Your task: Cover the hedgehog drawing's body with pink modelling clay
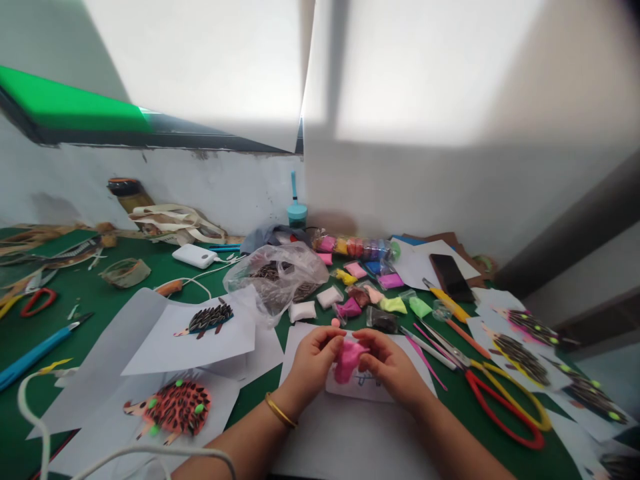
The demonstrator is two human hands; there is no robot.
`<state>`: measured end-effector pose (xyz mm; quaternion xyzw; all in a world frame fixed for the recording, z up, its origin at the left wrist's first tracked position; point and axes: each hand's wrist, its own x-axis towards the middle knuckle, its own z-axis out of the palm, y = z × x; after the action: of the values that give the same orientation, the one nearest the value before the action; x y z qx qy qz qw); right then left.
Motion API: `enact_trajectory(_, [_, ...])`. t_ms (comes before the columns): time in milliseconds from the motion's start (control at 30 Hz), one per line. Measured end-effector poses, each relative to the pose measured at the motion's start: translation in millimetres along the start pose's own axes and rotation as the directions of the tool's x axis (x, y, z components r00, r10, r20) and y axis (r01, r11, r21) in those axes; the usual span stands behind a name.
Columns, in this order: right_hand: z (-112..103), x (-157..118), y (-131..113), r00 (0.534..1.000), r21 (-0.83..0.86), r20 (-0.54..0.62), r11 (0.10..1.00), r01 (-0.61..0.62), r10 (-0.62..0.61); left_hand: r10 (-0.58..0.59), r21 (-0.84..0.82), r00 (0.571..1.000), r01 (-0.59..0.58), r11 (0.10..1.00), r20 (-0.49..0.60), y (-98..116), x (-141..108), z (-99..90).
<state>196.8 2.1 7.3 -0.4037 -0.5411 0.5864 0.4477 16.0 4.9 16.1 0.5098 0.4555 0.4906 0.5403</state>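
Both of my hands are raised over the white paper in front of me. My left hand (316, 360), with a gold bangle below the wrist, pinches a piece of bright pink modelling clay (346, 365) between thumb and fingers. The other edge of the clay is pinched by my right hand (389, 363). I cannot tell whether it is still in its wrapper. Under the hands lies a small white sheet (345, 390) with a drawing in blue lines, partly hidden. A small pink ball (335, 323) shows just beyond my left fingers.
Small packets of coloured clay (393, 305) lie beyond my hands, near a plastic bag of seeds (275, 277). Red and yellow scissors (500, 393) and a phone (451, 277) are at right. Hedgehog pictures (173, 410) lie on both sides. A white cable (150, 450) crosses the lower left.
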Motion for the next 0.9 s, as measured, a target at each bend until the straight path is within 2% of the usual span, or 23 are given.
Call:
enact_trajectory(67, [2.0, 0.1, -0.1, 0.999, -0.021, 0.018, 0.999, -0.032, 0.032, -0.038, -0.054, 0.999, 0.039, 0.998, 0.015, -0.2, 0.0, 0.6])
enact_trajectory(200, [0.5, 4.3, 1.4, 0.989, -0.023, -0.134, 0.998, -0.066, 0.063, -0.061, -0.142, 0.998, 0.065, 0.988, 0.031, 1.1, -0.6, 1.5])
enact_trajectory(300, [-4.5, 7.0, 3.2, 0.979, -0.009, -0.187, 0.997, -0.082, 0.079, -0.051, -0.118, 0.998, 0.054, 0.992, 0.028, 3.6, -1.2, 1.6])
enact_trajectory(400, [-9.4, 5.6, 2.4, 0.992, -0.082, -0.119, 0.996, -0.047, 0.037, -0.044, -0.034, 0.996, 0.047, 0.998, 0.08, 6.2, -1.3, 1.4])
enact_trajectory(467, [-10.9, 3.0, -0.6, 0.999, -0.176, -0.005, 0.983, 0.045, -0.046, -0.032, 0.01, 0.994, 0.031, 0.999, 0.103, 6.5, -0.9, 1.2])
enact_trajectory(567, [-10.1, -0.5, -6.9, 0.974, -0.307, 0.181, 0.933, 0.186, -0.134, -0.022, 0.028, 0.996, 0.02, 0.999, 0.087, 4.0, 0.7, 0.8])
enact_trajectory(633, [-9.7, -1.4, -9.1, 0.964, -0.301, 0.23, 0.931, 0.204, -0.137, -0.025, 0.04, 0.997, 0.022, 0.999, 0.072, 1.0, 2.2, -0.1])
enact_trajectory(667, [-10.3, -1.2, -9.0, 0.966, -0.251, 0.219, 0.948, 0.195, -0.141, -0.022, 0.059, 0.997, 0.018, 0.998, 0.068, -0.4, 2.8, -1.0])
enact_trajectory(733, [-14.4, 0.5, -6.6, 0.98, -0.066, 0.109, 0.983, 0.174, -0.166, 0.016, 0.141, 0.998, -0.026, 0.99, 0.066, -2.4, 3.4, -3.5])
enact_trajectory(800, [-22.0, 3.8, -3.0, 0.981, 0.155, -0.112, 0.972, 0.176, -0.16, 0.093, 0.294, 0.991, -0.119, 0.949, 0.099, -3.1, 2.7, -6.9])
enact_trajectory(867, [-31.3, 8.0, -0.3, 0.951, 0.323, -0.296, 0.928, 0.186, -0.088, 0.169, 0.471, 0.967, -0.241, 0.848, 0.191, -2.8, 1.2, -9.9])
enact_trajectory(900, [-35.8, 10.1, 0.4, 0.936, 0.388, -0.349, 0.901, 0.193, -0.05, 0.189, 0.546, 0.949, -0.3, 0.782, 0.252, -2.7, 0.4, -11.0])
